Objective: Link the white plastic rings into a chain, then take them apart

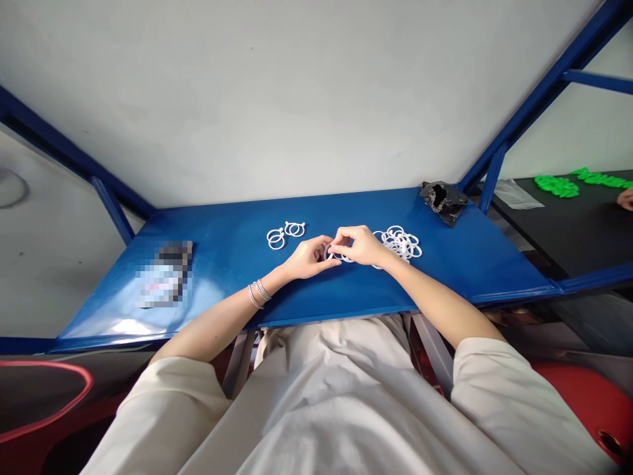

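As I look past the pale shirt [341, 396] of the person at the blue table [227, 221], I see the left hand [307, 257] and the right hand [363, 245] meeting near the middle of it. Between their fingertips is a white ring [326, 251]. The left fingers are partly curled, thumb stretched out below, with the ring held in the bend; the right thumb and forefinger are pinched nearly together on its other side. The hands hide much of it, so I can't tell just how the fingertips grip. More white shows under the right hand.

Just beyond that hand lies a loose pile of white rings [403, 245], heaped over one another. On the other side, past the left hand, two little groups of overlapping rings sit near each other: the nearer group [275, 239] and the farther group [295, 229], with small knobs showing.

Bracelets [258, 294] circle the left wrist. A crumpled black bag [448, 203] rests at the table's far right corner, and something blurred [163, 277] lies toward the left end. Off to the right, another person's hand [627, 199] is near bright green things [556, 186] on a dark table [529, 227].
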`<state>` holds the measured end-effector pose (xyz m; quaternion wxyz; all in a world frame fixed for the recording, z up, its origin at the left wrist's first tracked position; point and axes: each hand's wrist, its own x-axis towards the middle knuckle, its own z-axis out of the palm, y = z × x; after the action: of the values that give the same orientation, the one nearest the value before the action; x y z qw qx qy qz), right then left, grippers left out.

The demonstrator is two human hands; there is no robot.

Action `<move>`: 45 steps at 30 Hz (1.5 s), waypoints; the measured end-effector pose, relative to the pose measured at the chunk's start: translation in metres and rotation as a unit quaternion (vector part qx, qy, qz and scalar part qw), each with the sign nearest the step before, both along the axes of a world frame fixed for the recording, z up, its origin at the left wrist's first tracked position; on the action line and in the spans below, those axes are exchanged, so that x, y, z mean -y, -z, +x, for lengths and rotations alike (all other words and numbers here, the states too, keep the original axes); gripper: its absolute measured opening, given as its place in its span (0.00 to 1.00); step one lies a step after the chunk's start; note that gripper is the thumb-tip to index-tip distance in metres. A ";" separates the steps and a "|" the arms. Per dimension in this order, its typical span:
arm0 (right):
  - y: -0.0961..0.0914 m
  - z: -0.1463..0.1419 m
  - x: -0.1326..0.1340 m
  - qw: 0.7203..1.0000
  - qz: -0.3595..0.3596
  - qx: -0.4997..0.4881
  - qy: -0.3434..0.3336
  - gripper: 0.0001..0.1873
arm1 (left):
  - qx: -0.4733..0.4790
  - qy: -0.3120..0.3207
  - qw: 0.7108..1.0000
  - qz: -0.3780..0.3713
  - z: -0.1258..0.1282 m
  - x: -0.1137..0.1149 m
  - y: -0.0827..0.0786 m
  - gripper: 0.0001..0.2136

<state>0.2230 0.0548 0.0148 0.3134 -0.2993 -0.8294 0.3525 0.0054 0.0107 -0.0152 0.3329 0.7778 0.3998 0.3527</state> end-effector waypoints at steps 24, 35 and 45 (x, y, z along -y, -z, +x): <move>0.011 -0.012 0.009 0.998 -0.057 -0.009 -0.018 0.07 | -0.063 -0.016 0.998 0.026 -0.001 -0.004 0.001 0.37; 0.004 -0.006 -0.001 0.998 -0.052 -0.003 -0.027 0.11 | -0.084 -0.045 0.993 0.072 -0.008 -0.007 0.000 0.34; -0.020 0.059 -0.040 0.955 0.003 0.293 0.052 0.37 | -0.318 -0.351 0.874 0.110 -0.065 -0.042 -0.005 0.22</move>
<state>0.2818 0.0943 0.0344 0.0751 -0.4312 -0.8692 0.2301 -0.0594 0.0526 -0.0099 -0.0455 0.6878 0.6898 0.2216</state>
